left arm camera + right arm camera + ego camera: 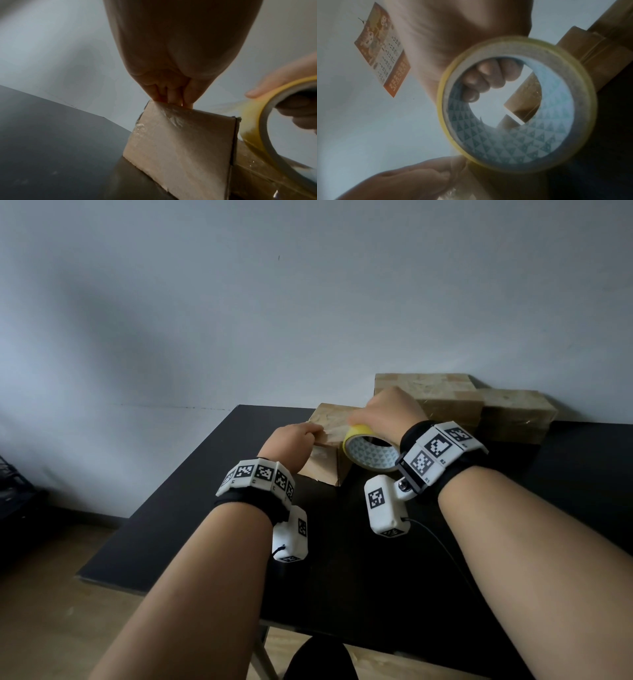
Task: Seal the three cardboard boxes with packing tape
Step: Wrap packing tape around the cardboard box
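yellow tape roll [371, 449] — patterned white core

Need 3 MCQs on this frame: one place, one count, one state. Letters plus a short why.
1. Where is the tape roll?
A. in the right hand
B. flat on the black table
C. on the back boxes

2. How many cardboard boxes show in the head view?
A. one
B. three
C. five

3. What is the left hand doing?
A. resting open on the table
B. pressing tape at the near box top edge
C. holding scissors

Key: 1 A, its fingers curl through the core; 2 B, the near box plus two back boxes; 3 B, fingertips sit on that edge.
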